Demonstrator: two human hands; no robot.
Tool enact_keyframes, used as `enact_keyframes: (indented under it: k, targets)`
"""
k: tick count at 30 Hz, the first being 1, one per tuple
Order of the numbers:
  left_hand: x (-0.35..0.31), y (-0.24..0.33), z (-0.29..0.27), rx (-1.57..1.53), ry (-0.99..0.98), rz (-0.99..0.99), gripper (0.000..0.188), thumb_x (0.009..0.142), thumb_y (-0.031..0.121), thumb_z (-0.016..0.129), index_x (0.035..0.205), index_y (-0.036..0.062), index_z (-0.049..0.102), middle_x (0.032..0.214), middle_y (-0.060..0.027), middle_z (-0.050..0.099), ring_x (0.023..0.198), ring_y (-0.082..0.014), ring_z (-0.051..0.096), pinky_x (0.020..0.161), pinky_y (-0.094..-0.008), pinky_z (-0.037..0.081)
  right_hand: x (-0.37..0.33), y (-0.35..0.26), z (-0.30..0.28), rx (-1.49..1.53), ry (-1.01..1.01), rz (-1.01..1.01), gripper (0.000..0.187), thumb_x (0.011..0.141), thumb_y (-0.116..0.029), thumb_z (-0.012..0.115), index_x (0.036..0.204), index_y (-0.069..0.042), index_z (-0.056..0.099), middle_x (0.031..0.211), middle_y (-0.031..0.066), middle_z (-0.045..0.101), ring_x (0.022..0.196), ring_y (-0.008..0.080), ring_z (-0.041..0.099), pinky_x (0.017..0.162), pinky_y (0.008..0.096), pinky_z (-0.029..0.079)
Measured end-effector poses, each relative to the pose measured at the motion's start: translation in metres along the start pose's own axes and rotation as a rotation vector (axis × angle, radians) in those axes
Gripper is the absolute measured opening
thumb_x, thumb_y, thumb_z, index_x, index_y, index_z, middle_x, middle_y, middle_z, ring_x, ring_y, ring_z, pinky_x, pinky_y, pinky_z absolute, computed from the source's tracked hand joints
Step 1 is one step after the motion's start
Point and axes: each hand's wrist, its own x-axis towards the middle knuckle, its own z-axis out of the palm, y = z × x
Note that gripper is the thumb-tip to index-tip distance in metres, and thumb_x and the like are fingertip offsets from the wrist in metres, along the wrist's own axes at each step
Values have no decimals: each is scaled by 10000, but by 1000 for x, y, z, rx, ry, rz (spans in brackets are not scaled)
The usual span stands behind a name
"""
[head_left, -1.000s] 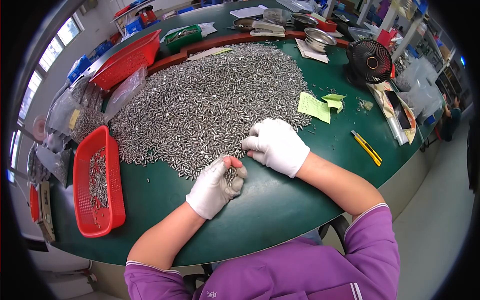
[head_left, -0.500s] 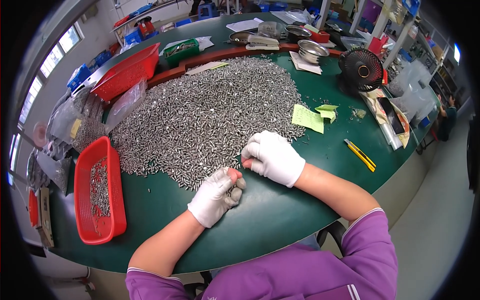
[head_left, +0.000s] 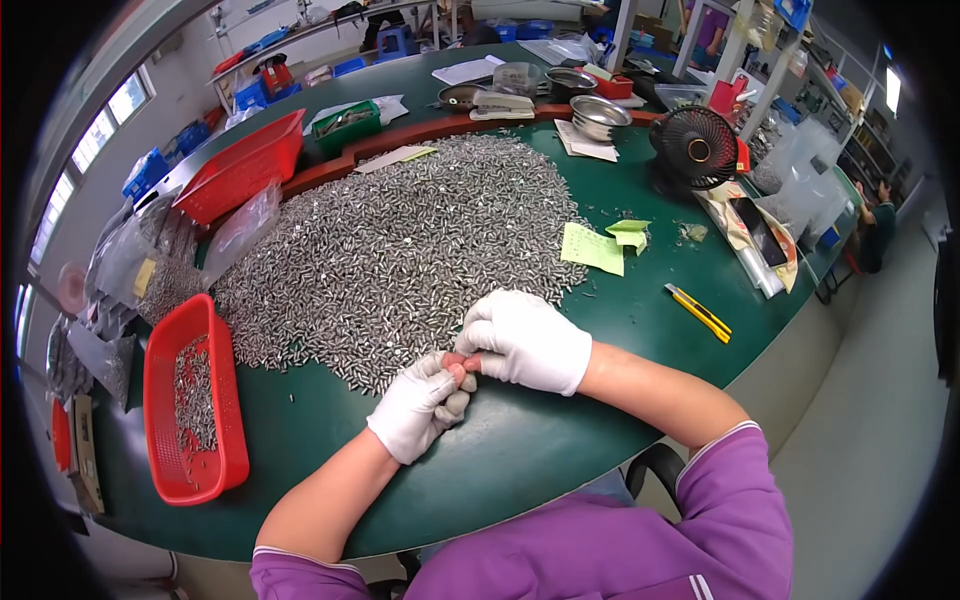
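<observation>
Curls white cloth-gloved left hand [head_left: 412, 412] almost closed | pinches white cloth-gloved right hand [head_left: 535, 342] against it | cannot tell if holding anything | has wide heap of small silver metal rods [head_left: 400, 240] just past both, pointing every way

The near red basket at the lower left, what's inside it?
The near red basket holds small silvery metal pieces, lying loose and thinning out toward its near end. Whatever lies beneath the thicker part of the layer is covered and can't be seen.
</observation>
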Motion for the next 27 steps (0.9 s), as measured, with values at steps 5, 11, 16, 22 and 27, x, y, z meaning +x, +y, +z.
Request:
enact_keyframes:
  k: [5,11,16,22,27]
  targets:
    - [-1,-2,0,-17,34,10,167,948,257,532,986,95,549,827,-27,589,641,-110,519,585,-239,420,-7,6,9,-23,153,98,140,769,-178,669,896,-122,656,867,49,620,840,274,585,746,393,476]
    - [-4,-1,-9,-3,54,14,213,936,317,532,970,107,527,869,-44,592,670,-133,541,613,-272,437,-13,26,6,-153,226,252,128,747,-125,671,875,-117,661,874,53,620,848,271,589,751,387,481]
    - [-4,0,-6,-55,10,97,334,934,396,533,1049,84,565,892,-56,605,672,-123,535,619,-247,423,-12,32,6,-196,244,243,112,708,-99,681,818,-118,664,864,46,617,832,264,588,746,377,479]
    - [-4,-2,-1,-64,87,121,348,941,400,524,1059,74,556,890,-59,590,631,-112,470,589,-248,393,-11,23,16,-122,109,117,113,679,-146,704,789,-134,684,798,40,622,764,254,601,663,382,489]
    - [-3,-2,2,-71,103,102,283,943,356,534,1035,89,554,877,-54,583,618,-107,454,572,-244,379,-12,22,20,-186,58,51,125,685,-176,705,799,-131,680,833,52,623,783,273,595,679,403,484]
